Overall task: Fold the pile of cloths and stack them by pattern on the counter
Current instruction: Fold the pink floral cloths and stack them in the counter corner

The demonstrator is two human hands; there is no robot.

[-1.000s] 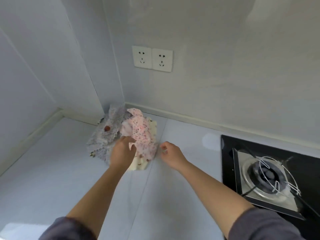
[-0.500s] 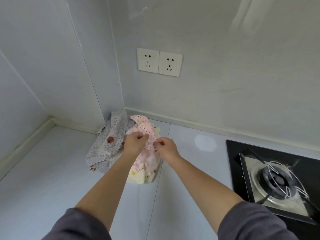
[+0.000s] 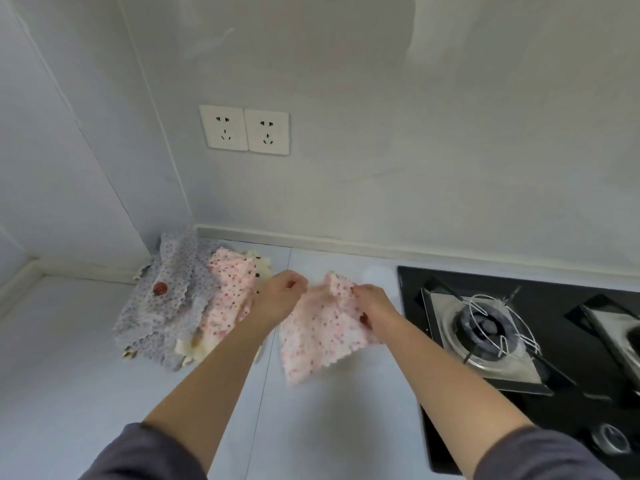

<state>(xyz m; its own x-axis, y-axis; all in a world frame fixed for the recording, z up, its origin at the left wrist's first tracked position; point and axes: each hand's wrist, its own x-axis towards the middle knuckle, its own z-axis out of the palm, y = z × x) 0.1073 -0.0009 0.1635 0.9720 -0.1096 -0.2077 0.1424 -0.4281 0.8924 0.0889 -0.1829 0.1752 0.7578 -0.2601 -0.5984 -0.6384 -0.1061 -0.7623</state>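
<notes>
The left hand [image 3: 280,299] covers the corner of the pink cloth [image 3: 318,337] it pinches, and the right hand [image 3: 375,306] covers part of the opposite edge. In the pile [image 3: 166,313], the cream cloths [image 3: 188,348] show only at their edges, so their count cannot be told. The right frame edge cuts off the 2nd burner [image 3: 620,337] of the hob [image 3: 571,403]; the knob [image 3: 609,441] is blurred.

Both your forearms, bare below the grey sleeves, reach in from 6 o'clock, converging toward 12. Your left hand [image 3: 282,294] is knuckles-up, fingers curled, pinching the pink cloth [image 3: 318,341]. Your right hand [image 3: 372,304], just at its 3 o'clock, pinches the same cloth.
</notes>
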